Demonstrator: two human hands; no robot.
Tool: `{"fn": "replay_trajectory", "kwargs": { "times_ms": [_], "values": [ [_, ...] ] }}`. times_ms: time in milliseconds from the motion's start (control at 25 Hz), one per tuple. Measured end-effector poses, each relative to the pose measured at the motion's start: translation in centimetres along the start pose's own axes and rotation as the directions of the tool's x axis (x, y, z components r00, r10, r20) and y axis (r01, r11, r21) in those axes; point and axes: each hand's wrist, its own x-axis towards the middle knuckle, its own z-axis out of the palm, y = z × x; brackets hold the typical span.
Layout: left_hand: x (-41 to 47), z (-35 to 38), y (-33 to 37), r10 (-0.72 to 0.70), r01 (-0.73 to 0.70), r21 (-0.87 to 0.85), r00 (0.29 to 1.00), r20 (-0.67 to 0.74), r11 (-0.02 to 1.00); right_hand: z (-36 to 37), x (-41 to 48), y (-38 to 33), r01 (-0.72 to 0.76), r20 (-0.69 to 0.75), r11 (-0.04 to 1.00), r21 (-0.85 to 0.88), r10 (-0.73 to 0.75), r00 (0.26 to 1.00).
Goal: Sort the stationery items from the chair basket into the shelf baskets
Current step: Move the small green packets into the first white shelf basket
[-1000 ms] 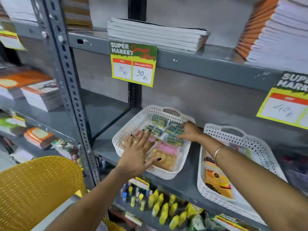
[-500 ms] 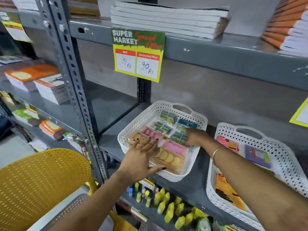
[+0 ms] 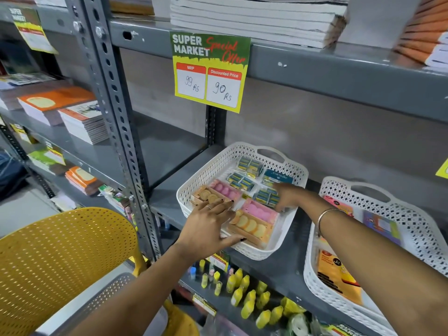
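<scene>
A white lattice basket (image 3: 210, 171) stands on the grey middle shelf. It holds pink eraser packs (image 3: 261, 212), orange ones (image 3: 253, 227), blue-and-yellow packets (image 3: 242, 181) and a teal pack (image 3: 278, 177). My left hand (image 3: 208, 230) lies flat with fingers spread over the basket's near left side, on the orange packs. My right hand (image 3: 291, 196) rests on a blue-and-yellow packet at the basket's right side, fingers pointing left. A second white basket (image 3: 412, 214) to the right holds an orange packet (image 3: 334, 270) and other flat packs.
A yellow perforated chair (image 3: 60, 251) stands at the lower left against the rack's grey upright (image 3: 114, 112). A price sign (image 3: 209, 71) hangs from the upper shelf under stacked notebooks (image 3: 254, 18). Yellow bottles (image 3: 247, 294) fill the shelf below.
The view has moved closer and shifted right. My left hand slid slightly toward the basket's near edge; my right hand stays on the packets at the right.
</scene>
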Motion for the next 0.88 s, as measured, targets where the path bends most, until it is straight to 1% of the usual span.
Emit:
{"fn": "replay_trajectory", "kwargs": {
  "times_ms": [40,160,280,360,440,520,560,600,680,760,800,880],
  "values": [
    [-0.1,-0.1,0.1,-0.002,0.002,0.008,1.0,-0.01,1.0,-0.3,0.0,-0.3,0.009,-0.026,1.0,0.015,-0.008,1.0],
    [-0.5,-0.3,0.5,-0.053,0.055,0.029,0.997,-0.058,0.998,-1.8,-0.5,-2.1,0.069,-0.206,0.997,0.033,-0.06,0.977],
    [-1.2,-0.8,0.9,-0.112,0.114,0.035,0.993,-0.044,0.993,-3.3,-1.4,-5.7,0.153,-0.342,0.982,0.108,-0.108,0.933],
    [-2.0,-1.3,1.0,-0.158,0.159,0.013,0.985,-0.076,0.987,-4.5,-2.5,-8.7,0.227,-0.469,0.958,0.176,-0.121,0.875],
    [-4.7,-1.1,0.7,-0.254,0.249,-0.049,0.952,-0.17,0.967,-5.4,-4.0,-12.5,0.349,-0.599,0.913,0.21,-0.161,0.784],
    [-9.3,0.3,-0.4,-0.422,0.401,-0.133,0.88,-0.219,0.906,-5.3,-6.2,-16.5,0.504,-0.69,0.826,0.251,-0.212,0.692],
    [-12.2,1.4,-1.1,-0.513,0.489,-0.159,0.833,-0.206,0.858,-4.7,-7.5,-18.6,0.587,-0.711,0.764,0.269,-0.254,0.656],
    [-15.4,2.7,-1.8,-0.597,0.578,-0.152,0.785,-0.167,0.802,-3.9,-8.5,-20.8,0.662,-0.72,0.696,0.28,-0.304,0.624],
    [-22.3,5.4,-3.2,-0.746,0.744,-0.072,0.665,-0.009,0.664,-0.8,-9.3,-25.4,0.766,-0.704,0.577,0.285,-0.416,0.575],
    [-28.5,7.4,-3.4,-0.833,0.838,0.029,0.537,0.132,0.544,3.5,-9.0,-28.8,0.792,-0.643,0.543,0.279,-0.507,0.574],
    [-32.0,8.7,-3.8,-0.86,0.864,0.071,0.482,0.167,0.498,6.7,-8.0,-31.0,0.793,-0.587,0.544,0.274,-0.558,0.586],
    [-37.8,11.3,-4.2,-0.889,0.891,0.136,0.399,0.225,0.434,14.4,-5.1,-34.3,0.754,-0.415,0.61,0.245,-0.637,0.65]
  ]
}}
